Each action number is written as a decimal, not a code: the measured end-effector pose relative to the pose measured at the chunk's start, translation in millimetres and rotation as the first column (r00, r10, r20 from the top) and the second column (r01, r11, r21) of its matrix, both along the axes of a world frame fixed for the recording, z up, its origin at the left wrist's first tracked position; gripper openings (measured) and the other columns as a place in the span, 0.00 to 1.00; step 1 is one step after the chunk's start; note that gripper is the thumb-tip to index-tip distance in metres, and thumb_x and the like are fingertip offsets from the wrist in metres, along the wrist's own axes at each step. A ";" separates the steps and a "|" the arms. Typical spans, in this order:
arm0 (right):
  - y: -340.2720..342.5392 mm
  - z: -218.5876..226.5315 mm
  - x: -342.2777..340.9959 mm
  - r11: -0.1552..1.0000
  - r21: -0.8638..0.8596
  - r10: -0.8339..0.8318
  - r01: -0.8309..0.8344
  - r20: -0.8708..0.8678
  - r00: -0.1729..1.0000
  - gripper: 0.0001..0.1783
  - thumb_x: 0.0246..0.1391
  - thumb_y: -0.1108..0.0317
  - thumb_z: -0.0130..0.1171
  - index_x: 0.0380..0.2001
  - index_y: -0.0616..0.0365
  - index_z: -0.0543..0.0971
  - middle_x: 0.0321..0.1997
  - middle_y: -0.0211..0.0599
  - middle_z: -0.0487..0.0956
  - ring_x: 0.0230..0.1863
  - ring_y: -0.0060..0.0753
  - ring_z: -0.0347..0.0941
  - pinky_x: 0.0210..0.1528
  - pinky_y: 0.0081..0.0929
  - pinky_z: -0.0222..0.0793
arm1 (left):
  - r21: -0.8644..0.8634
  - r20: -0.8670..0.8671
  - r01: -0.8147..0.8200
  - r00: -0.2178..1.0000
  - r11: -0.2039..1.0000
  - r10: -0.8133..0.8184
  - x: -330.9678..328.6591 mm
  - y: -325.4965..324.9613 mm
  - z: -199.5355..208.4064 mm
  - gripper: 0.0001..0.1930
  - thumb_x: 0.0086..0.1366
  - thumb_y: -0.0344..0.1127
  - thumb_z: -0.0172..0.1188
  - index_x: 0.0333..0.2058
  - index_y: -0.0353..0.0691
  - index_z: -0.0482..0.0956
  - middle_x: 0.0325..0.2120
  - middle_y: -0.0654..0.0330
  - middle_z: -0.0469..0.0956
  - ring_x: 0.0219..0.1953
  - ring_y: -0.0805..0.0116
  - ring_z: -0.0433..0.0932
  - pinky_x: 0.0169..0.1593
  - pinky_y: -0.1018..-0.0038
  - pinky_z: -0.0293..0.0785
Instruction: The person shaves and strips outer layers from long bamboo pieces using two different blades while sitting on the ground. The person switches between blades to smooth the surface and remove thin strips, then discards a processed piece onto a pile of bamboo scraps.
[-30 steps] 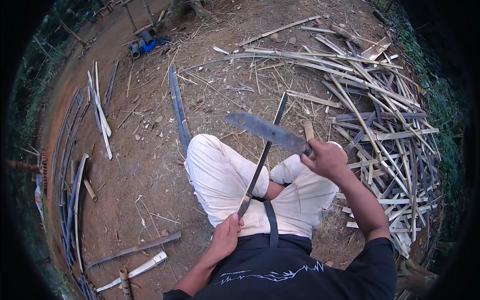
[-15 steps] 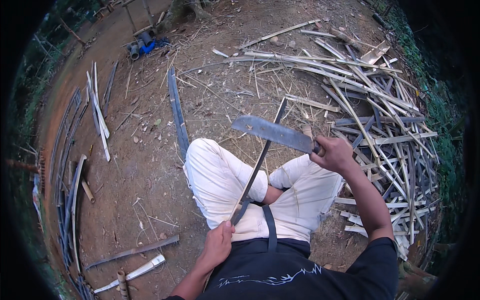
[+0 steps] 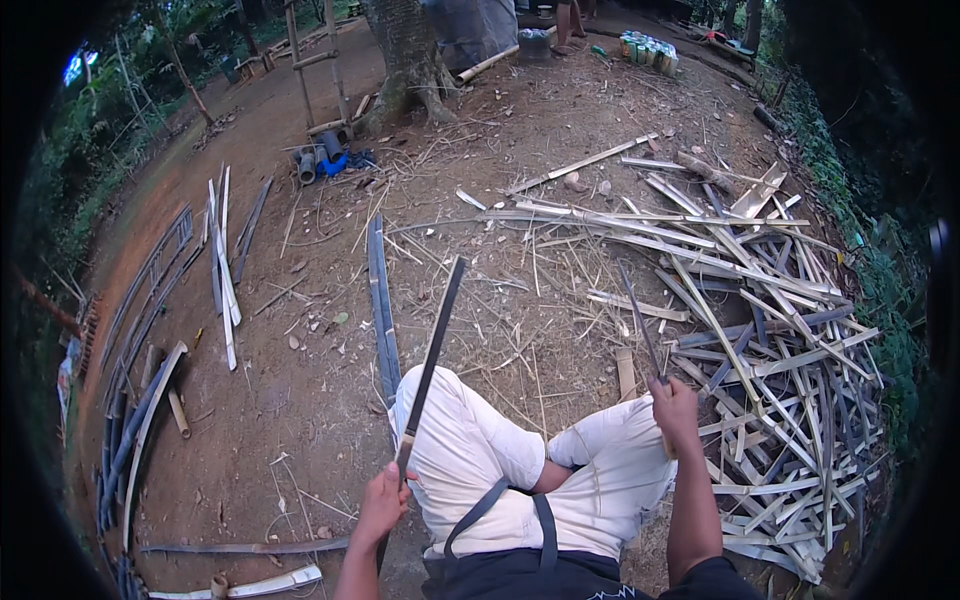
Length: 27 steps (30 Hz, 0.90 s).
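Observation:
My left hand (image 3: 382,500) is closed round a long, narrow bamboo strip (image 3: 437,345). The strip slants up past my left knee, its dark side showing, with a pale band just above my fingers. In my right hand (image 3: 675,412) is the handle of a machete (image 3: 641,322). Its blade points forward and appears nearly edge-on, apart from the strip. My folded legs in pale trousers (image 3: 480,425) lie between the two hands, and a dark strap (image 3: 545,530) rests on my lap.
A large heap of split bamboo (image 3: 765,368) lies at my right. Two dark bamboo lengths (image 3: 380,300) extend ahead of my left knee, with more poles (image 3: 150,430) far left. Beyond are a tree trunk (image 3: 400,60), dark tubes (image 3: 307,168) and another person's legs (image 3: 567,25).
The view has tilted up, showing more far ground. The machete has come off the strip, moved right and turned edge-on. The strip has swung left, out over my left knee.

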State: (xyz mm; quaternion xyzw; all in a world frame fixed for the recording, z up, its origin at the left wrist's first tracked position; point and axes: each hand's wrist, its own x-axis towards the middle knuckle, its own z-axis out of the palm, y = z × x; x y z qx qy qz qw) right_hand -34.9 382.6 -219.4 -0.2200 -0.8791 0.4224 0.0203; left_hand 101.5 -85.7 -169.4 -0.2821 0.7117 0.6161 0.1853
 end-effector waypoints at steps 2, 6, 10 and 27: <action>-24.3 16.4 28.2 0.998 -0.061 0.027 -0.025 0.037 0.999 0.22 0.58 0.53 0.65 0.28 0.67 0.80 0.16 0.38 0.72 0.20 0.24 0.64 0.27 0.33 0.64 | 0.013 -0.027 -0.093 0.995 0.996 0.094 -15.6 -23.5 -8.5 0.30 0.77 0.61 0.37 0.42 0.38 0.74 0.17 0.70 0.62 0.13 0.81 0.59 0.18 0.80 0.56; -45.8 37.4 78.8 0.998 -0.036 0.062 -0.058 0.136 0.989 0.23 0.57 0.53 0.66 0.28 0.67 0.79 0.16 0.40 0.72 0.20 0.25 0.64 0.26 0.33 0.63 | 0.012 -0.084 -0.137 0.987 0.990 0.138 -72.2 -80.8 -59.0 0.29 0.76 0.62 0.37 0.43 0.39 0.72 0.15 0.68 0.65 0.10 0.78 0.62 0.15 0.77 0.59; -58.7 19.2 117.4 0.995 -0.019 0.099 -0.097 0.185 0.978 0.23 0.56 0.52 0.66 0.31 0.67 0.80 0.18 0.44 0.75 0.20 0.29 0.67 0.28 0.36 0.66 | -0.310 -0.260 -0.186 0.960 0.932 0.105 -174.2 -149.5 -86.2 0.30 0.77 0.59 0.37 0.52 0.35 0.72 0.29 0.50 0.80 0.26 0.60 0.82 0.31 0.63 0.80; -177.9 41.6 133.9 0.852 0.111 0.522 -0.512 -0.097 0.847 0.33 0.54 0.65 0.68 0.57 0.74 0.71 0.44 0.60 0.80 0.43 0.59 0.79 0.48 0.44 0.74 | -0.083 -0.281 -0.081 0.958 0.993 0.054 -97.2 156.3 -28.5 0.23 0.74 0.49 0.52 0.31 0.31 0.73 0.18 0.50 0.75 0.23 0.66 0.74 0.29 0.63 0.70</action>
